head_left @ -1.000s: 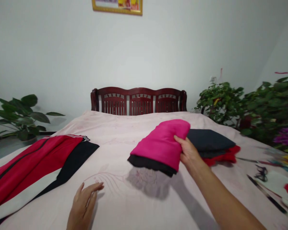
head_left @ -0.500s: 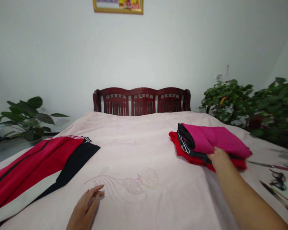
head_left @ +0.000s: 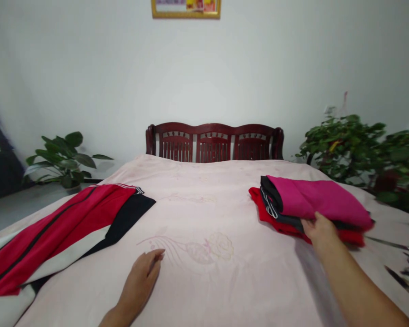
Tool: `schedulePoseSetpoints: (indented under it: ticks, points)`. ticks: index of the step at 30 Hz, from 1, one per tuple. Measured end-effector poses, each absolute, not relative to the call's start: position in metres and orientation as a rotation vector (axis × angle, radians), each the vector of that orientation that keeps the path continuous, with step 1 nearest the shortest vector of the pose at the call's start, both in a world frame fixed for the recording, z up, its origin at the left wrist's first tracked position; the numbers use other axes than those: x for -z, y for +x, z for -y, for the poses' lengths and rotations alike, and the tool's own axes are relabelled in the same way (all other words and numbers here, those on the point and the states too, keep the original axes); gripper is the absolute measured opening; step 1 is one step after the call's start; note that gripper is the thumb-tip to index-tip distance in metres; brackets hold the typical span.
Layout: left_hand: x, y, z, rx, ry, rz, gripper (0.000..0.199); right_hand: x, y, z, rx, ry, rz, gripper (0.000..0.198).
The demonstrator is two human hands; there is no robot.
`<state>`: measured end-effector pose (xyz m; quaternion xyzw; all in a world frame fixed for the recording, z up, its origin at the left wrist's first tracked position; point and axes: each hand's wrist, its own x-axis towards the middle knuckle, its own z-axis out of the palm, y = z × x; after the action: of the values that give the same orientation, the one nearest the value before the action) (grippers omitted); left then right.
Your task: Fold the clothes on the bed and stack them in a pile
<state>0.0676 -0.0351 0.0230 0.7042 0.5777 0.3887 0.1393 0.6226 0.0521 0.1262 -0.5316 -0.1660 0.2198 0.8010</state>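
On the right of the bed lies a stack of folded clothes: a magenta garment (head_left: 323, 195) on top, dark cloth (head_left: 289, 221) with white piping beneath it, and a red garment (head_left: 259, 204) at the bottom. My right hand (head_left: 319, 230) is closed at the stack's front edge, thumb against the magenta cloth and fingers by the dark layer; some fingertips are hidden. Over the pale pink bedspread (head_left: 204, 290), my left hand (head_left: 143, 272) is empty, loosely bent, with a gap between thumb and fingers. Left of it lies a red, white and black zip jacket (head_left: 71, 222), spread out.
A dark wooden headboard (head_left: 214, 143) stands at the far end of the bed. Leafy potted plants flank it, one on the left (head_left: 63, 156) and bushier ones on the right (head_left: 347, 145). Thin dark tools (head_left: 402, 281) lie at the right edge, partly cut off.
The view has turned slightly left, so most things sit further right. My right hand stays at the stack's front edge. My left hand remains over the bedspread, its fingers slightly closer together.
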Motion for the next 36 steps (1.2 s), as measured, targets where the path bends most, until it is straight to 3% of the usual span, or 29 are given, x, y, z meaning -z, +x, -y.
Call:
schedulePoseSetpoints:
  ticks: [5,11,19,24,36]
  points:
    - [-0.030,0.073,0.038,-1.113,2.138,-1.632,0.027,-0.083,0.559,-0.025,-0.651,-1.217,0.161,0.012]
    - [-0.037,0.078,0.039,-1.103,2.154,-1.661,0.028,-0.034,0.448,0.013,-0.839,-1.344,0.584,0.042]
    - [-0.031,0.077,0.035,-1.032,2.157,-1.716,0.031,-0.021,0.413,0.025,-0.258,-1.691,1.597,0.035]
    - [-0.034,0.079,0.036,-0.995,2.161,-1.760,0.030,-0.028,0.398,0.034,0.027,-1.815,1.822,0.039]
    - [-0.035,0.081,0.041,-0.966,2.216,-1.784,0.033,-0.017,0.410,0.029,-0.083,-1.723,1.786,0.038]
